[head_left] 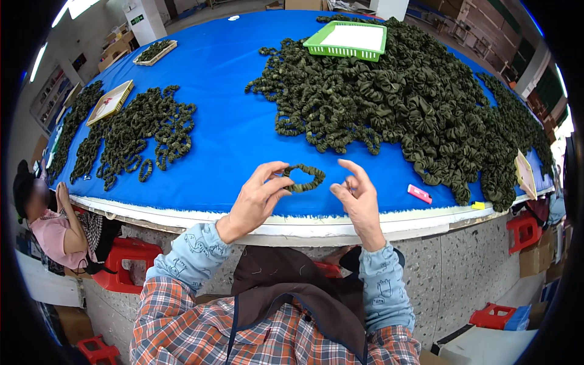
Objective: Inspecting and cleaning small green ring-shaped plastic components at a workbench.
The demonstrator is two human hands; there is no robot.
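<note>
The left hand [257, 198] pinches the left edge of a dark green scrunchie [320, 177] between thumb and fingers, over the blue tablecloth [226, 137]. The scrunchie sits between the hands; just beside its right edge, apart from it, is the right hand [360, 204], thumb and forefinger parted.

This looks like a workshop. A broad blue surface [225, 121] carries a great heap of dark green fabric rings [389, 103] and a green plastic basket [344, 53]. Near its left end, a person [61, 237] sits by a red plastic stool [128, 281]; near its right end are cardboard boxes [536, 258]. Beyond it stands a white pillar [145, 24]; below its near edge spreads speckled hard floor [420, 274].
</note>
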